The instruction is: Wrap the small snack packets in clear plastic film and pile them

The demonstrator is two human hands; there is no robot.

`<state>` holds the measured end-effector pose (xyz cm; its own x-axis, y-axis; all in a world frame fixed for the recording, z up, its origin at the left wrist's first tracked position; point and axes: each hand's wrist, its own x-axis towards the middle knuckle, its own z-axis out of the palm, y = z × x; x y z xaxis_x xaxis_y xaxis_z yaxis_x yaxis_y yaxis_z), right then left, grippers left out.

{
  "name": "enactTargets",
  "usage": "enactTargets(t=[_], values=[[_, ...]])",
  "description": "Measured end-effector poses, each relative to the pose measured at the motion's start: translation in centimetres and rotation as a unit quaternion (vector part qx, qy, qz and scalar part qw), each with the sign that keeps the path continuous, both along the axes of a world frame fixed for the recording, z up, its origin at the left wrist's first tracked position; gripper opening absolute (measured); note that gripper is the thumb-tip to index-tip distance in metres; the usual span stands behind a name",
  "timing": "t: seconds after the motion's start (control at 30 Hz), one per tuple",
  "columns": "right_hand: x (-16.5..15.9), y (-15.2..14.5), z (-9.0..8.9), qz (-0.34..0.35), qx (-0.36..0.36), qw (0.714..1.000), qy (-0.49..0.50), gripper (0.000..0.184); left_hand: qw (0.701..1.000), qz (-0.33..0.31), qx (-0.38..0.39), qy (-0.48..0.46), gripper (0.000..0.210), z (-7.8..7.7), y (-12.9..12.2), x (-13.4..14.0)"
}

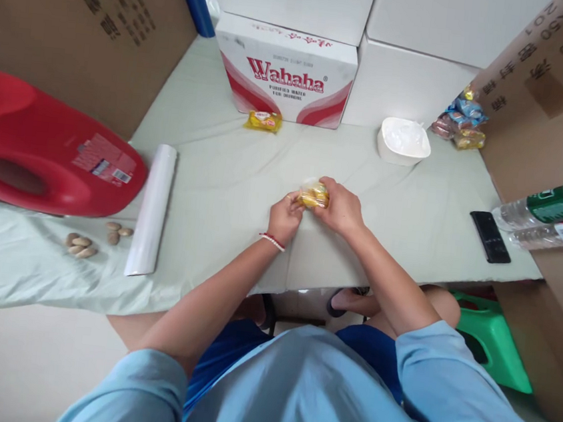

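Note:
A small yellow snack packet (314,196) with shiny clear wrapping is between my two hands, just above or on the cloth-covered table (223,191). My left hand (285,218), with a beaded bracelet at the wrist, pinches the packet's left end. The fingers of my right hand (341,207) are closed round its right side. Part of the packet is hidden by my fingers. Farther back, a similar yellow packet (264,121) lies in front of the Wahaha carton (288,77).
On the left are a red jug (57,147), a white roll (152,211) and several brown stones or nuts (81,244). To the right stand a white bowl (403,143), piled snack packets (465,119), a phone (490,237) and plastic bottles (553,206). Cardboard boxes flank the table.

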<state>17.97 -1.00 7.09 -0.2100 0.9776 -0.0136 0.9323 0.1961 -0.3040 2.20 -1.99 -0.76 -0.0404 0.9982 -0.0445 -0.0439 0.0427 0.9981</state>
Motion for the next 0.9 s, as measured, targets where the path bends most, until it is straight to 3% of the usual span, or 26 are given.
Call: enactTargets(t=[0.07, 0.13, 0.27, 0.37, 0.6, 0.73, 0.8, 0.9], values=[[-0.4, -1.0, -0.7, 0.006, 0.015, 1.0, -0.024, 0.065, 0.99, -0.029, -0.03, -0.134, 0.052, 0.4, -1.1, 0.2], [-0.7, -2.0, -1.4, 0.029, 0.025, 0.998, -0.05, 0.063, 0.978, -0.046, -0.067, -0.193, 0.055, 1.3, -1.8, -0.3], [-0.9, -3.3, -2.9, 0.075, 0.041, 0.996, -0.04, 0.06, 0.976, -0.095, -0.145, -0.131, 0.068, 3.2, -1.6, -1.4], [-0.8, -3.4, -4.1, 0.096, 0.059, 0.994, 0.009, 0.062, 0.974, -0.126, -0.17, -0.085, 0.073, 3.8, -1.1, -1.5], [1.9, -4.1, -5.0, 0.21, 0.128, 0.958, 0.145, 0.081, 0.976, -0.018, -0.172, -0.133, 0.064, 3.2, -0.9, -0.8], [4.3, -5.3, -5.4, 0.097, 0.172, 0.969, 0.148, 0.083, 0.969, -0.001, -0.193, -0.153, 0.057, 3.1, -1.2, -0.9], [5.4, -5.4, -5.9, 0.039, 0.165, 0.976, 0.135, 0.07, 0.965, -0.007, -0.203, -0.166, 0.055, 3.2, -1.3, -1.1], [6.8, -4.8, -6.3, 0.006, 0.158, 0.978, 0.137, 0.044, 0.958, -0.03, -0.209, -0.193, 0.052, 3.7, -1.5, -1.6]])
